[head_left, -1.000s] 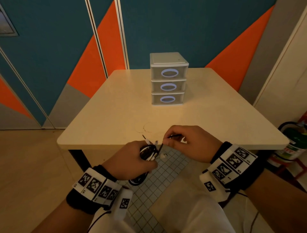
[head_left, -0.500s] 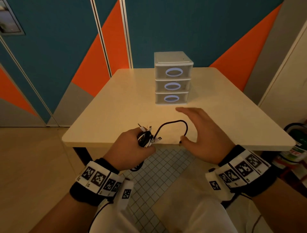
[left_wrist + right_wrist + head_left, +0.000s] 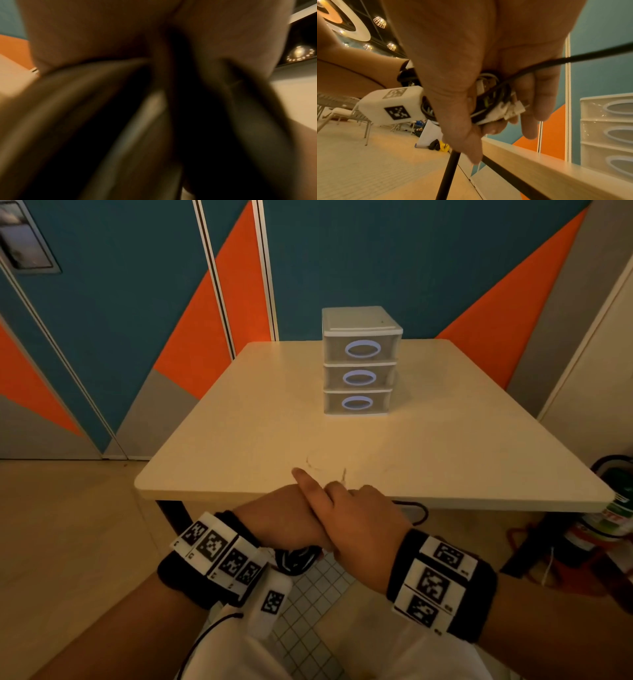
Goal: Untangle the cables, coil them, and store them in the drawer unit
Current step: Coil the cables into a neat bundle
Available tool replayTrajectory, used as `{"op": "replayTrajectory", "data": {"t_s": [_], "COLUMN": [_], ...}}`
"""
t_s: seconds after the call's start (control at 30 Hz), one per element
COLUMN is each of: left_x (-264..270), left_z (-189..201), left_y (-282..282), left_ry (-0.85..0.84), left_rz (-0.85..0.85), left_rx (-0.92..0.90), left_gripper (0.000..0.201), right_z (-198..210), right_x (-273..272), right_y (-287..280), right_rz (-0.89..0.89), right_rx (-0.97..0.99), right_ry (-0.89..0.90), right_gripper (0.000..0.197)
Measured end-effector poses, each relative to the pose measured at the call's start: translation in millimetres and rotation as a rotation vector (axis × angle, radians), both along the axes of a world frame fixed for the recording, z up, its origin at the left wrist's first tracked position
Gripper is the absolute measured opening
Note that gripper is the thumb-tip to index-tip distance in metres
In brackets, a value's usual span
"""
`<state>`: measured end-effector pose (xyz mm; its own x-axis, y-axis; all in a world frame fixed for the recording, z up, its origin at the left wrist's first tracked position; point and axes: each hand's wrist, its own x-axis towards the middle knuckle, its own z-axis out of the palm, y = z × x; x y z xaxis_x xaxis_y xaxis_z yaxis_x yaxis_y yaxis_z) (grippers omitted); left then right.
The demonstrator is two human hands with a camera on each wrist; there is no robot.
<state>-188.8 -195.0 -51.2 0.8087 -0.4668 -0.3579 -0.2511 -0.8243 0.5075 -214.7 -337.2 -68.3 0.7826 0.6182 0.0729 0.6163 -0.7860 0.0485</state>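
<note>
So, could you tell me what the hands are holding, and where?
The left hand grips the cable bundle around its coils; the right hand closes over it.

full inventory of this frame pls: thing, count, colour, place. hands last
drawer unit: 1, white with three drawers and blue oval handles, all shut, far middle of the table
table: 1, cream top, in front of the person
cable bundle: 1 bunch, black and white leads with white plugs, held at the table's near edge
loose black cable: 1 strand, runs from the bundle off to the right
fire extinguisher: 1, red and green, on the floor to the right
wrist bands: 2, black with white marker tiles, one per wrist
left hand: grips the bundle
right hand: lies over the left, fingers curled round the bundle
</note>
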Motion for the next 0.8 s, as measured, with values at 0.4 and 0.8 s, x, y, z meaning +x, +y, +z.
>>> {"op": "replayTrajectory", "data": {"t_s": [0.4,0.8], "left_x": [3,-2], "left_z": [-13,-13], "left_y": [1,2], "left_ry": [0.098,-0.051], "left_rz": [0.173,0.15], "left_rx": [-0.03,-0.105], "left_gripper": [0.029,0.026], "right_z": [0,-9], "right_x": [5,22], "right_y": [3,-13], "right_rz": [-0.078,0.013], "right_rx": [-0.085,0.14], "right_ry": [0.122,0.127], "right_gripper": [0.031,0.037]}}
